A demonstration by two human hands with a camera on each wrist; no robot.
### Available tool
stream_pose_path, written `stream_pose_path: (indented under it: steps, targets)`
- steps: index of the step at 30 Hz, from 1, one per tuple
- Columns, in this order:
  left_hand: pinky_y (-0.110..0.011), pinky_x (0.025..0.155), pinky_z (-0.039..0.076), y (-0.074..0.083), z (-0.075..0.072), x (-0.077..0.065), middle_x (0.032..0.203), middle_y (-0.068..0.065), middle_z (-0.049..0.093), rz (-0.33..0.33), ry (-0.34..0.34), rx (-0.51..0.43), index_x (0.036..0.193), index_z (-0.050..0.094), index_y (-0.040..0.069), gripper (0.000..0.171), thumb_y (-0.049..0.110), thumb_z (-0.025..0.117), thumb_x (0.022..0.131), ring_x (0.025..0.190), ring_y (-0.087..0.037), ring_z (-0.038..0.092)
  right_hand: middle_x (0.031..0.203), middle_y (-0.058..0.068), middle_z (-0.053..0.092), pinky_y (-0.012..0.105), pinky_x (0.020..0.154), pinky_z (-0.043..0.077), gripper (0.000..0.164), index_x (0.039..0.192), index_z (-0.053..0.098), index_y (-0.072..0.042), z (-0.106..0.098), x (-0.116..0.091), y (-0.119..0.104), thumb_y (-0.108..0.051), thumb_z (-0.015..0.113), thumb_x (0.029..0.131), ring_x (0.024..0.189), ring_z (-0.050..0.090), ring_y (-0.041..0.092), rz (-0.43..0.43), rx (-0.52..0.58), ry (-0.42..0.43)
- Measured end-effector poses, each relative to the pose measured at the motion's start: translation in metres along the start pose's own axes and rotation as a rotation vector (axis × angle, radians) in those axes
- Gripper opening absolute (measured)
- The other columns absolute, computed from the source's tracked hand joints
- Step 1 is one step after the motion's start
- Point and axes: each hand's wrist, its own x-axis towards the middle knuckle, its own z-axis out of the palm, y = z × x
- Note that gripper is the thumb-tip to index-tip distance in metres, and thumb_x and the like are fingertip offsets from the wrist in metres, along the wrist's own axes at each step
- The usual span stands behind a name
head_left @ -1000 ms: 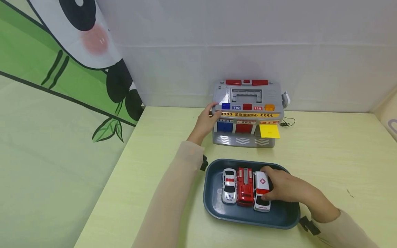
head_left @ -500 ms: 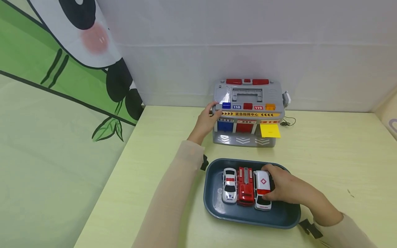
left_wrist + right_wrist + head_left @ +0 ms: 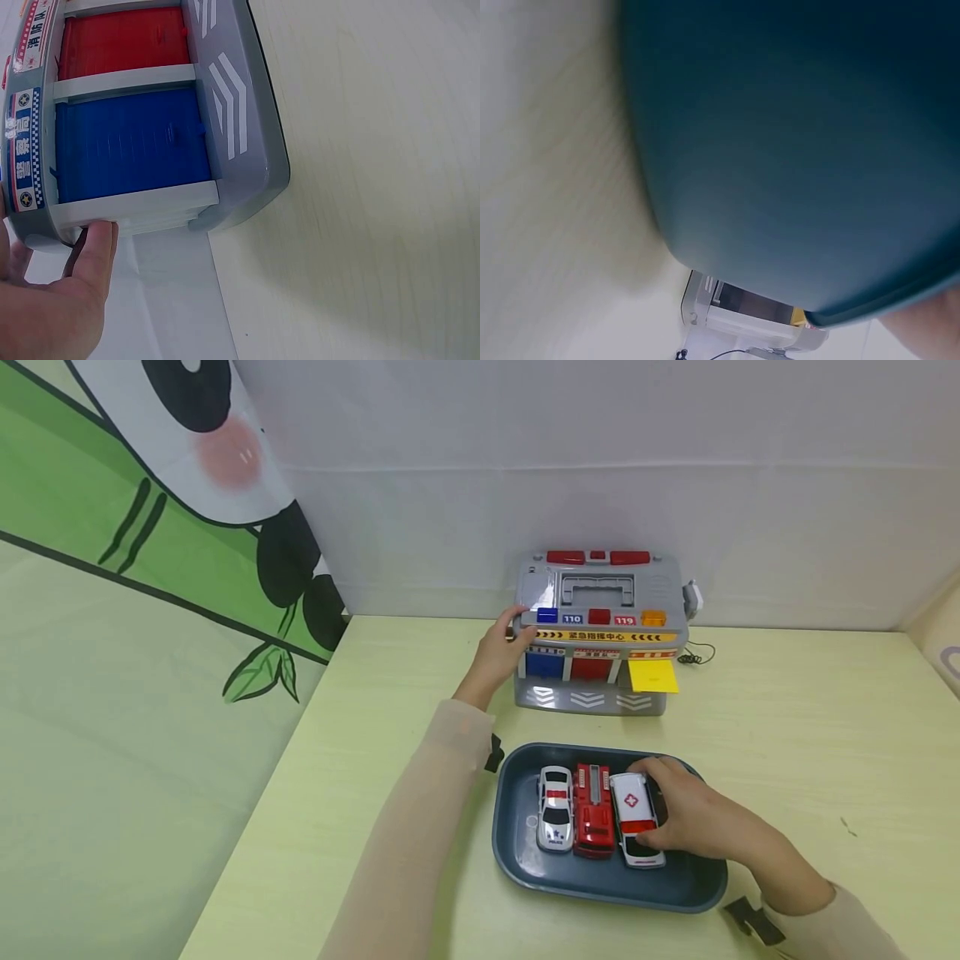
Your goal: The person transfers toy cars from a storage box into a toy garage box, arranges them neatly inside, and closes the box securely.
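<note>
In the head view, my right hand (image 3: 693,806) holds a white-and-red toy ambulance (image 3: 638,818) by its right side, thumb near the windshield. The ambulance is tilted slightly inside a dark blue tray (image 3: 600,893). Left of it lie a red toy fire truck (image 3: 593,814) and a white toy police car (image 3: 555,814). My left hand (image 3: 497,653) grips the left side of a grey toy emergency station (image 3: 600,697). In the left wrist view, its fingers (image 3: 96,259) press on the side wall beside the blue door (image 3: 135,142). The tray wall fills most of the right wrist view.
The station's yellow flap (image 3: 652,677) is raised, while its red door (image 3: 591,669) is down. A black cable (image 3: 696,654) lies at the station's right. Behind the table (image 3: 787,735) hangs a pale cloth (image 3: 600,460), with a panda-print sheet (image 3: 150,735) at left.
The ambulance has turned a little in my right hand, its front shifting right and its rear left. My left hand stays at the station.
</note>
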Motion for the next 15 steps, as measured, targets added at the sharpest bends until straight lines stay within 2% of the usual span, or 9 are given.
stream_pose_path:
  steps: [6,11,15]
  targets:
    - [-0.045,0.097,0.045,0.000,0.000,0.000,0.141,-0.013,0.048,-0.003,0.002,0.003,0.147,0.040,0.027,0.049,0.037,0.053,0.101,0.123,-0.028,0.049,0.122,0.021,0.047,0.037,0.073,0.057,0.078,0.130,0.049,-0.002,-0.004,-0.002,0.000,-0.016,0.090,0.066,0.094,0.053,0.029,-0.024,0.030,-0.008]
    - [-0.045,0.096,0.046,0.000,0.000,0.000,0.139,-0.014,0.049,0.001,0.004,0.010,0.147,0.040,0.026,0.049,0.037,0.053,0.101,0.121,-0.028,0.051,0.120,0.018,0.048,0.028,0.066,0.056,0.080,0.134,0.048,-0.002,-0.010,-0.003,0.004,-0.016,0.090,0.067,0.086,0.055,0.024,-0.039,0.067,-0.016]
    - [-0.044,0.097,0.046,0.000,0.001,0.000,0.138,-0.013,0.050,-0.012,-0.002,0.003,0.148,0.040,0.027,0.049,0.037,0.052,0.102,0.120,-0.027,0.051,0.119,0.016,0.050,0.026,0.066,0.055,0.082,0.136,0.045,-0.001,-0.017,-0.004,0.006,-0.018,0.089,0.069,0.085,0.056,0.022,-0.041,0.118,-0.030]
